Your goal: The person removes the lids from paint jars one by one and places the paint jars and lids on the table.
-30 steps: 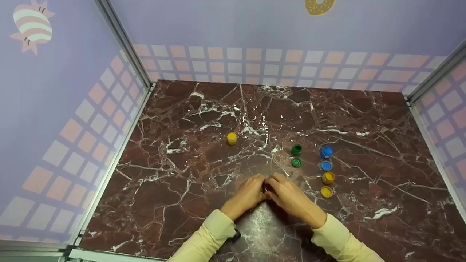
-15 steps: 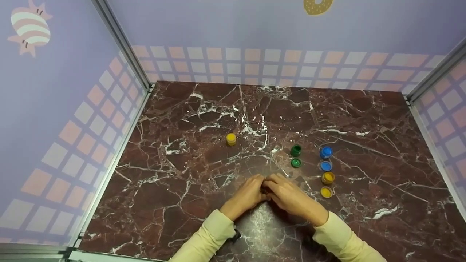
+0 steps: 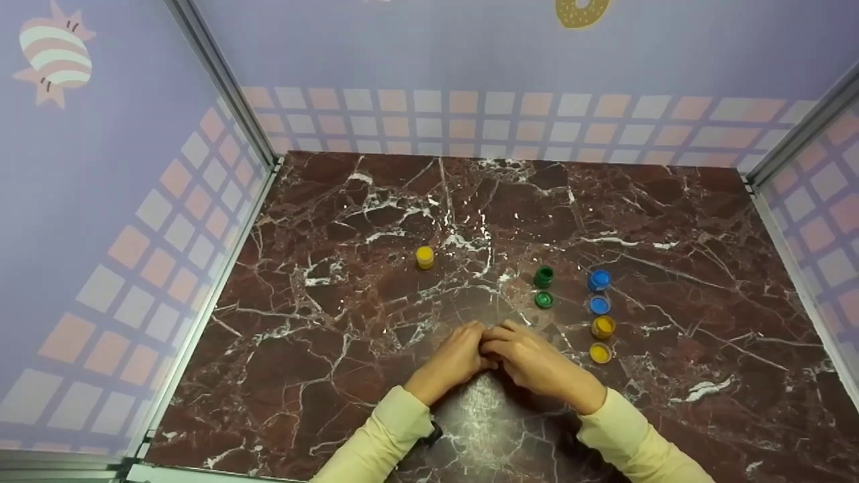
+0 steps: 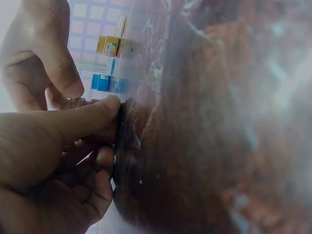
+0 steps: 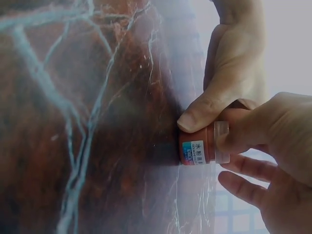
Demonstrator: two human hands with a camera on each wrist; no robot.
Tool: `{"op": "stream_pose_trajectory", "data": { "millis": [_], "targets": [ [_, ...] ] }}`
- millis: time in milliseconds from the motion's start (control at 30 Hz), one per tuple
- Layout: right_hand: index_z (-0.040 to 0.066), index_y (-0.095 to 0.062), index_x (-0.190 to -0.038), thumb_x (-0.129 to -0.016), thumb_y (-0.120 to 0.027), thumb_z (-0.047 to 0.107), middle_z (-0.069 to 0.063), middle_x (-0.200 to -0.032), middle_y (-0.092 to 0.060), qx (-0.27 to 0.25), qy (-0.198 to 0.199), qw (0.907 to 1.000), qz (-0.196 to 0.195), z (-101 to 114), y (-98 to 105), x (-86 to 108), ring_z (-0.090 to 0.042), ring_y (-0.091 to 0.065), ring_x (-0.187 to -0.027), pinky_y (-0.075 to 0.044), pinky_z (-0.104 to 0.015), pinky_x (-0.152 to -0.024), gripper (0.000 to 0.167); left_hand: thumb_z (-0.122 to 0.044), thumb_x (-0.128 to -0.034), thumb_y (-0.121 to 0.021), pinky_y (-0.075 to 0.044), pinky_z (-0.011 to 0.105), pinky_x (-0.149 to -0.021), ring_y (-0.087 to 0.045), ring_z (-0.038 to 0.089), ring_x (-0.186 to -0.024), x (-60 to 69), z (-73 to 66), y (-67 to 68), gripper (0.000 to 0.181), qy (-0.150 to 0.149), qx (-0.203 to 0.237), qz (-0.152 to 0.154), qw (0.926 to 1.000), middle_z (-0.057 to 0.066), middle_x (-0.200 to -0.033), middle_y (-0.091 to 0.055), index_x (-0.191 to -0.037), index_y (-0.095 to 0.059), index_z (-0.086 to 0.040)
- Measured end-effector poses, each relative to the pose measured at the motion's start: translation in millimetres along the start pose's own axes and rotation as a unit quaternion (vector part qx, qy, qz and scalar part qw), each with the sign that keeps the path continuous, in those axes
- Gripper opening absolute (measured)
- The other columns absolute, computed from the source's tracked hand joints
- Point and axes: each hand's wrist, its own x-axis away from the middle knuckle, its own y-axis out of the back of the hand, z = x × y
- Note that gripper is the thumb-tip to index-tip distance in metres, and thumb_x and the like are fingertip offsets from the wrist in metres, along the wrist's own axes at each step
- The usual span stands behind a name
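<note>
A small reddish-brown paint jar (image 5: 195,148) with a printed label stands upright on the table, mostly hidden by the hands in the head view. My left hand (image 3: 455,357) grips its body low down, thumb on the side. The clear lid (image 5: 222,141) on the jar's top is pinched between the thumb and fingers of my right hand (image 3: 530,362). To the right sit an open green jar (image 3: 544,276) with its lid (image 3: 544,300) in front, a blue jar (image 3: 599,280) with its lid (image 3: 600,305), and a dark yellow jar (image 3: 603,327) with its lid (image 3: 600,353).
A bright yellow jar (image 3: 425,257) stands farther back, left of the hands. The marbled dark red table (image 3: 322,396) is bounded by lilac panels with a checked band (image 3: 429,124) at the back and both sides.
Both hands stay in place around the jar. The right fingers have shifted slightly over the lid and toward the left hand. The surrounding jars and lids have not moved.
</note>
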Motion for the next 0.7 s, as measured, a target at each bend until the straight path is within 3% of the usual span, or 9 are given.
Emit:
{"op": "stream_pose_trajectory", "data": {
  "millis": [200,367,567,700],
  "targets": [
    [0.005,-0.075,-0.109,-0.081,-0.077,0.002,-0.007,-0.12,-0.068,-0.015,-0.019,0.9996,-0.012,0,0,2.8,-0.024,-0.058,-0.108,-0.052,-0.041,-0.093,0.028,-0.014,-0.0795,-0.088,-0.055,0.036,-0.082,-0.068,0.025,-0.094,-1.7,0.2,0.4,0.032,0.007,-0.008,0.001,0.9999,0.007,-0.1,-0.067,-0.102,-0.066,-0.007],
    [0.003,-0.075,-0.108,-0.085,-0.076,0.001,-0.009,-0.118,-0.068,-0.031,-0.091,0.9936,-0.059,3,2,1.6,-0.025,-0.062,-0.107,-0.054,-0.042,-0.092,0.023,-0.018,-0.079,-0.09,-0.054,0.035,-0.077,-0.065,0.022,-0.086,-1.3,2.1,-1.0,0.035,0.0,-0.006,-0.004,1.0,0.004,-0.093,-0.064,-0.099,-0.064,-0.007],
    [-0.001,-0.073,-0.101,-0.09,-0.077,0.004,-0.011,-0.1,-0.067,-0.018,-0.239,0.9629,-0.125,12,2,-4.8,-0.028,-0.069,-0.084,-0.058,-0.041,-0.072,0.012,-0.018,-0.0758,-0.092,-0.05,0.034,-0.074,-0.057,0.016,-0.08,-0.5,2.4,-1.3,0.037,-0.017,-0.011,-0.008,0.9998,0.001,-0.088,-0.06,-0.094,-0.062,-0.008],
    [-0.003,-0.07,-0.097,-0.092,-0.078,0.012,-0.014,-0.094,-0.066,0.033,-0.291,0.9468,-0.134,20,-2,-8.5,-0.035,-0.068,-0.077,-0.058,-0.045,-0.065,0.017,-0.017,-0.0761,-0.092,-0.05,0.034,-0.074,-0.057,0.017,-0.08,-1.0,1.4,-0.9,0.036,-0.017,-0.007,-0.005,0.9998,0.002,-0.088,-0.06,-0.094,-0.062,-0.007]
  ]
}}
